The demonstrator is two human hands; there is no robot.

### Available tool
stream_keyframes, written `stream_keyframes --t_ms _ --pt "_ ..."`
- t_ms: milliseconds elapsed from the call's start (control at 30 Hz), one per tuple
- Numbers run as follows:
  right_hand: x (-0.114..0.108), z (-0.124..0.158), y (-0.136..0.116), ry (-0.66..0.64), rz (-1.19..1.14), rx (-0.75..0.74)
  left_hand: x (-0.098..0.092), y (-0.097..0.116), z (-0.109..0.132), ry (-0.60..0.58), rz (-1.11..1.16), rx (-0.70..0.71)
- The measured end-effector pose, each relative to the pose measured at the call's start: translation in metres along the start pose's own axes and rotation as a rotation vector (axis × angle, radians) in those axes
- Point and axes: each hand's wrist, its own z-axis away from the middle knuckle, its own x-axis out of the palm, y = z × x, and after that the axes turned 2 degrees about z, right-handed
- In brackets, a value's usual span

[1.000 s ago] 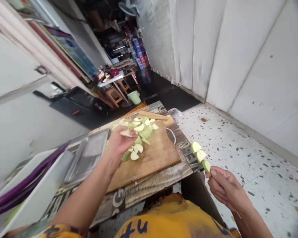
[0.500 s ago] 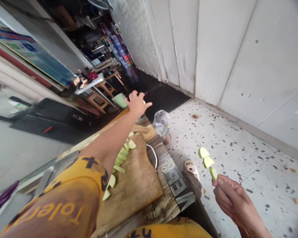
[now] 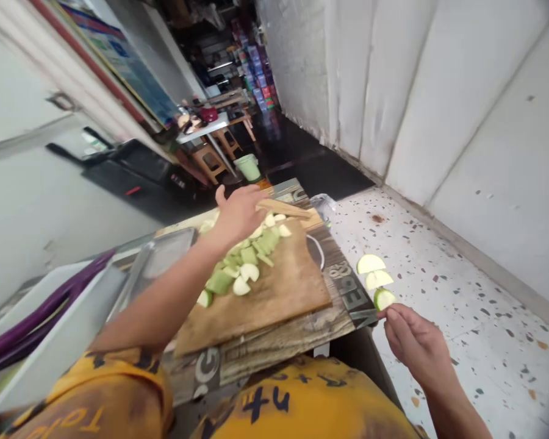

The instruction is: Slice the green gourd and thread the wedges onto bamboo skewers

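Three green-skinned, pale half-round vegetable slices (image 3: 377, 280) are threaded in a row on a thin skewer. My right hand (image 3: 416, 341) pinches the skewer just below the lowest slice, out over the floor beside the table. Reaching across the far side of the wooden chopping board (image 3: 283, 286) is my left hand (image 3: 240, 210), fingers spread and bent down; their tips are partly hidden. Beneath and around it lies a pile of cut slices (image 3: 249, 256). Right beside that hand, a bundle of thin wooden sticks (image 3: 286, 209) rests at the board's far edge.
A metal tray (image 3: 158, 259) lies left of the board. Further left, a white bin holds long purple eggplants (image 3: 50, 311). A clear plastic bag (image 3: 324, 206) hangs by the table's right edge. A green bucket (image 3: 247, 167) stands beyond, near stools and a small table.
My left hand has come back from beyond the table's far end to the slices and sticks. My right hand still holds the skewer, now slightly higher. The view has shifted.
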Motion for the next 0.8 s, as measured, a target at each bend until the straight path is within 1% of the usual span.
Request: stream_keyframes --t_ms 67,100,167,233,267,333,367,433,533,600,700,800 --pt "0.015 0.010 -0.002 -0.023 0.109 -0.043 -0.018 -0.036 0.052 -0.019 0.034 -0.094" --pt "0.023 0.014 -0.002 -0.037 0.159 -0.059 -0.023 -0.055 0.079 -0.024 0.070 -0.165" --pt "0.039 0.019 -0.003 -0.082 0.229 -0.069 -0.027 -0.090 0.129 -0.011 0.191 -0.334" --pt "0.056 0.020 -0.002 -0.168 0.269 -0.058 -0.021 -0.115 0.172 0.032 0.374 -0.491" --pt "0.065 0.020 -0.001 -0.216 0.288 -0.055 -0.016 -0.123 0.190 0.058 0.475 -0.530" --pt "0.082 0.019 -0.001 -0.298 0.330 -0.063 -0.004 -0.128 0.215 0.093 0.605 -0.511" --pt "0.090 0.018 0.000 -0.328 0.352 -0.071 0.003 -0.127 0.223 0.103 0.606 -0.479" --pt "0.103 0.015 -0.001 -0.372 0.397 -0.087 0.013 -0.122 0.229 0.078 0.496 -0.398" --pt "0.114 0.014 -0.004 -0.425 0.465 -0.107 0.018 -0.119 0.221 -0.028 0.255 -0.332" --pt "0.117 0.013 -0.006 -0.444 0.498 -0.123 0.017 -0.123 0.213 -0.086 0.159 -0.306" --pt "0.118 0.014 -0.006 -0.469 0.518 -0.134 0.014 -0.132 0.203 -0.126 0.148 -0.219" --pt "0.121 0.016 -0.005 -0.509 0.518 -0.140 0.012 -0.135 0.204 -0.146 0.252 -0.152"
